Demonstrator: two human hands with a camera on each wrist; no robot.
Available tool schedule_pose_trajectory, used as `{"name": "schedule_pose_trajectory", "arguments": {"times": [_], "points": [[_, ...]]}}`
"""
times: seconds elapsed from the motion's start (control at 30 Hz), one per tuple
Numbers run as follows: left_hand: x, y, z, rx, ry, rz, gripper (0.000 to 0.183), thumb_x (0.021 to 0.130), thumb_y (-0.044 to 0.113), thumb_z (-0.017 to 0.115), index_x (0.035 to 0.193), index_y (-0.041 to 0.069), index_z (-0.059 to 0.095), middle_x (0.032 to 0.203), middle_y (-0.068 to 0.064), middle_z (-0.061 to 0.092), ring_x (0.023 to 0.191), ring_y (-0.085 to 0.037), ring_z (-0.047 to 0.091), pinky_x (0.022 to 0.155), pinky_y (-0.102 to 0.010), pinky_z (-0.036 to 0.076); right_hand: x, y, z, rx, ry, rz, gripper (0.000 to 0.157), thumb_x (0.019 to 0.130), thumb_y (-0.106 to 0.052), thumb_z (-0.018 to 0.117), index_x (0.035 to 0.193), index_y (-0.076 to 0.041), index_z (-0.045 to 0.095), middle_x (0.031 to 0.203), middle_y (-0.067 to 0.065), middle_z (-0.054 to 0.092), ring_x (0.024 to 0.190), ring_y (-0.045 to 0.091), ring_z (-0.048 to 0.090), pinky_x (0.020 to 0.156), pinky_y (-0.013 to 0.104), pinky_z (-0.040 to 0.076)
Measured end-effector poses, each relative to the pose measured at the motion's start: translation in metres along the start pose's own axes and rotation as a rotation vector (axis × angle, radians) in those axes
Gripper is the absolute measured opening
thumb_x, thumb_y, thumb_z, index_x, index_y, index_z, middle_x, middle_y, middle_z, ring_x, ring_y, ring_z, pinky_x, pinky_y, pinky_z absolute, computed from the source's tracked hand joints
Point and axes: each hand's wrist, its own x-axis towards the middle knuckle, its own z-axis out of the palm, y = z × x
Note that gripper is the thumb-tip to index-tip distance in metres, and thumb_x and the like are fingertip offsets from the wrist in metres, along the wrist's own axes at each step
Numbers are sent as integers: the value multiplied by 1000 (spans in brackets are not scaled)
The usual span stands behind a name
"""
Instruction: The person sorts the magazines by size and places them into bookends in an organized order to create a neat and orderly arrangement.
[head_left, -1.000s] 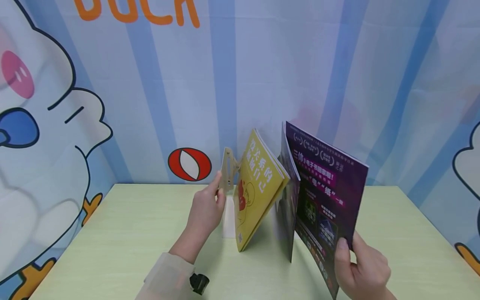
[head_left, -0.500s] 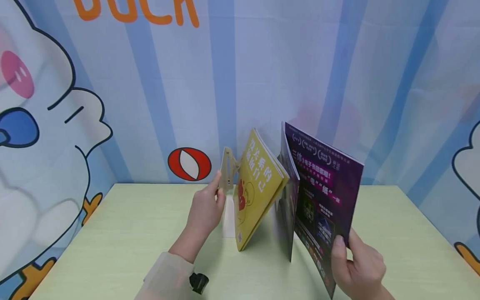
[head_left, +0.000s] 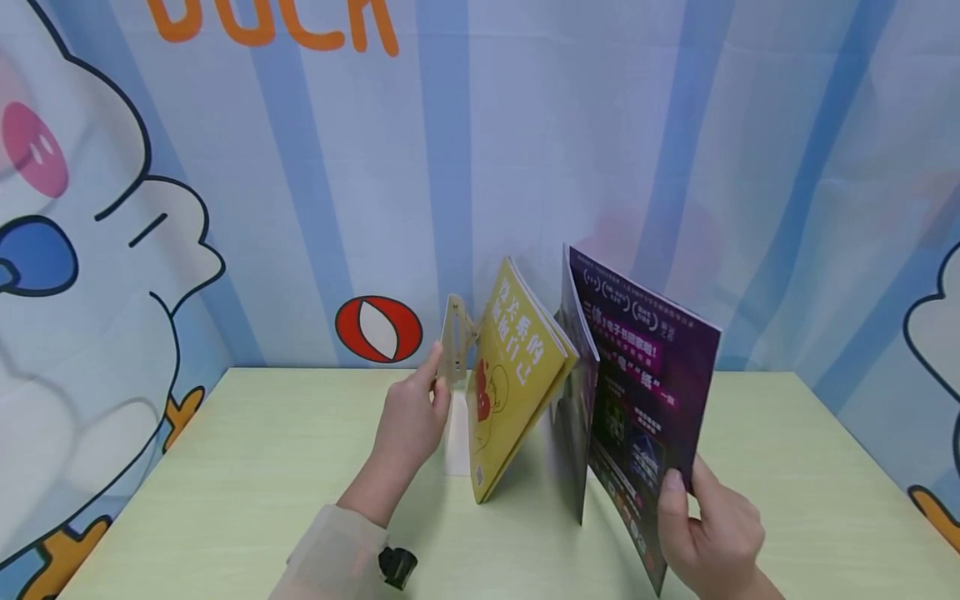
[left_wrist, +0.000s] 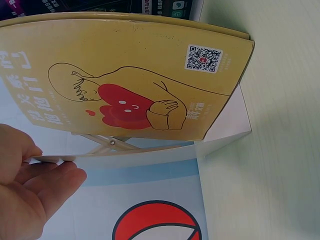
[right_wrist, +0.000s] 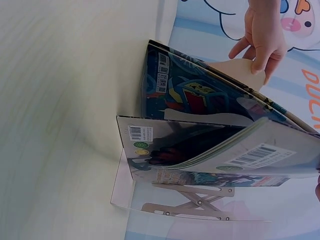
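My left hand (head_left: 412,421) pinches the cream end plate (head_left: 454,337) of an expanding bookend between thumb and fingers. Crossed scissor bars (left_wrist: 112,143) of the bookend show behind the books. Beside that plate leans a yellow book (head_left: 517,383) with a red heart drawing, upright but tilted. A thin dark grey magazine (head_left: 579,417) stands to its right. At the lower near edge of a dark purple magazine (head_left: 645,392), my right hand (head_left: 716,529) grips with the thumb on its face. This purple magazine is angled away from the grey one, their far upper edges close together.
Light wood-patterned table (head_left: 300,442) lies under everything. Behind it hangs a blue striped curtain (head_left: 510,150) with cartoon figures. A white bookend foot (head_left: 457,433) sits flat at the yellow book's left. Dark illustrated book (right_wrist: 195,90) stands among the row in the right wrist view.
My right hand has shifted slightly left, swinging the purple magazine's near edge closer to the other books. The left hand, bookend and yellow book have stayed put.
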Motion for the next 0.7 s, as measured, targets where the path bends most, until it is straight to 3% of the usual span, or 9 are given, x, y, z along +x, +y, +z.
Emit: {"name": "schedule_pose_trajectory", "arguments": {"times": [0.23, 0.43, 0.7], "points": [[0, -1, 0, 5, 10, 17, 51, 93, 9, 56, 142, 5, 42, 67, -7, 59, 48, -7, 45, 47, -14, 41, -3, 2, 1, -8, -54, 14, 42, 93, -22, 50, 95, 17, 67, 74, 28, 68, 84, -2, 62, 52, 12, 51], [0, -1, 0, 9, 17, 22, 50, 92, 8, 56, 141, 4, 43, 67, -8, 60, 48, -7, 45, 47, -13, 41, -6, 4, 4, -5, -58, 9, 43, 93, -23, 50, 95, 16, 67, 75, 27, 69, 80, 1, 64, 48, 15, 50], [0, 0, 0, 15, 12, 10, 51, 93, 9, 57, 142, 5, 42, 71, -8, 62, 55, -11, 55, 54, -12, 47, -10, 6, 6, -14, -105, 20, 43, 94, -22, 48, 97, 16, 66, 78, 27, 69, 77, 9, 66, 57, 13, 52]]}}
